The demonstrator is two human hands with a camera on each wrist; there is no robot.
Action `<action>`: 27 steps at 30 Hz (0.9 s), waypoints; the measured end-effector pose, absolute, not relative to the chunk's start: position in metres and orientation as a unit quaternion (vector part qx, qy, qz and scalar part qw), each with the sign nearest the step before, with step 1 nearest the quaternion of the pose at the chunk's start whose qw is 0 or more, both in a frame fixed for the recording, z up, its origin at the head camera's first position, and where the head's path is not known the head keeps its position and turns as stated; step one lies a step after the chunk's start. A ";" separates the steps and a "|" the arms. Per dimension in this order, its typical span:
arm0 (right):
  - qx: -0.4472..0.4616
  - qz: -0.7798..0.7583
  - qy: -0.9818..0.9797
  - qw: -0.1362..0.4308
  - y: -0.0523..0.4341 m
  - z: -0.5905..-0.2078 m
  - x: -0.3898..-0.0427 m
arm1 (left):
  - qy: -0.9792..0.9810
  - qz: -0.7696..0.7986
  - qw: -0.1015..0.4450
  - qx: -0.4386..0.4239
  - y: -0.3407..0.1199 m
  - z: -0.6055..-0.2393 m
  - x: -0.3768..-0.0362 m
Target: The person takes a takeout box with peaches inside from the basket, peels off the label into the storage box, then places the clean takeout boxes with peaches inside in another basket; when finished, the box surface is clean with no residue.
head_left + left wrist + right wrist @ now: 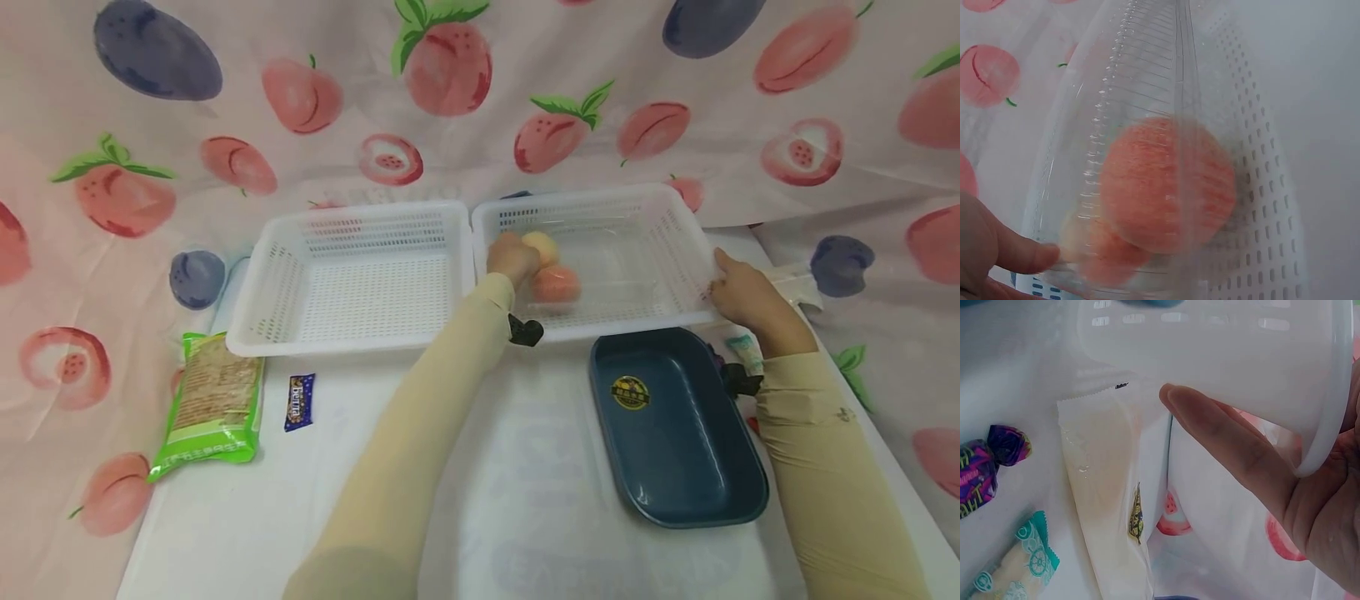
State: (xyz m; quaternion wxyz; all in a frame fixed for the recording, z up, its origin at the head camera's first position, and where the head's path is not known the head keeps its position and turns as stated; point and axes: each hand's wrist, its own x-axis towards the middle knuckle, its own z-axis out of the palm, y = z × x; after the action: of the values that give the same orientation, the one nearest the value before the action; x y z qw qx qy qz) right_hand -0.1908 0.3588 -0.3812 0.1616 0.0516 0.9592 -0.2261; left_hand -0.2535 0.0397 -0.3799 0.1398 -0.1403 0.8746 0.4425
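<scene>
White plastic baskets sit side by side on the tabletop (pixel 525 467): the left basket (pixel 352 279) holds nothing I can see, and the right basket (pixel 600 258) holds a clear box (pixel 1147 187) with two peaches (pixel 551 267) inside. The left hand (pixel 512 257) reaches into the right basket, and its fingers (pixel 1019 253) touch the box; whether they curl round it I cannot tell. The right hand (pixel 742 292) steadies the right basket at its far side, thumb over the rim and fingers (pixel 1235 450) straight beneath it.

To handle the box well, I judge it should come straight up past the basket wall, kept level so the peaches do not roll, with the right hand pressing the basket down.

Room is tight on the right: a blue tray (pixel 675 425) lies just before the basket, and a long sachet (pixel 1110 506), a purple sweet (pixel 988 462) and a teal packet (pixel 1019 562) lie by the right hand. On the left, a green cracker pack (pixel 210 408) and a small blue bar (pixel 300 402) sit near the tabletop's edge. The middle strip before the left basket is the free path.
</scene>
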 end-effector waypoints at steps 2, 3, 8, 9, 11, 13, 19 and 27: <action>0.053 -0.226 0.959 0.162 0.358 -0.381 -0.190 | 0.881 0.430 0.142 -0.135 0.040 -0.379 -0.252; 0.054 -0.227 0.959 0.162 0.357 -0.380 -0.190 | 0.883 0.426 0.143 -0.133 0.039 -0.378 -0.251; 0.053 -0.224 0.959 0.166 0.356 -0.378 -0.188 | 0.887 0.422 0.145 -0.122 0.037 -0.376 -0.251; 0.049 -0.222 0.959 0.169 0.356 -0.378 -0.188 | 0.888 0.420 0.147 -0.117 0.036 -0.376 -0.251; 0.039 -0.214 0.959 0.179 0.358 -0.377 -0.190 | 0.890 0.415 0.153 -0.108 0.033 -0.375 -0.251; 0.024 -0.203 0.960 0.191 0.362 -0.377 -0.192 | 0.893 0.412 0.155 -0.097 0.030 -0.373 -0.250; -0.004 -0.166 0.964 0.207 0.371 -0.367 -0.191 | 0.885 0.438 0.149 -0.055 0.013 -0.359 -0.240; 0.019 -0.187 0.981 0.056 0.349 -0.329 -0.171 | 0.898 0.425 -0.102 0.037 -0.039 -0.312 -0.198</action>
State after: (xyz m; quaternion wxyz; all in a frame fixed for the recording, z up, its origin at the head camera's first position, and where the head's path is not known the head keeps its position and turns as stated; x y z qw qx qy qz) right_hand -0.1714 0.3493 -0.3288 0.0563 0.0188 0.9806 -0.1868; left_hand -0.1982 -0.0386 -0.3118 -0.1019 0.0374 0.8985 0.4254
